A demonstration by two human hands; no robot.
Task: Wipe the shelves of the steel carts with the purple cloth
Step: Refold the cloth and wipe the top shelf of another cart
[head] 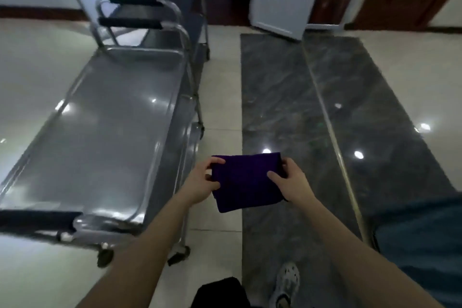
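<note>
The head view shows a soft, folded purple cloth, roughly rectangular, its long axis running between both hands. The left hand pinches one short edge, the right hand grips the other. The smooth, glossy steel cart stands left of the left hand.

One view: head-worn, wide-angle. You look forward and steeply down. Near, low centre: your left hand and right hand, holding the purple cloth. Left side: steel cart, close. Bottom edge: your shoe on the floor.
</note>
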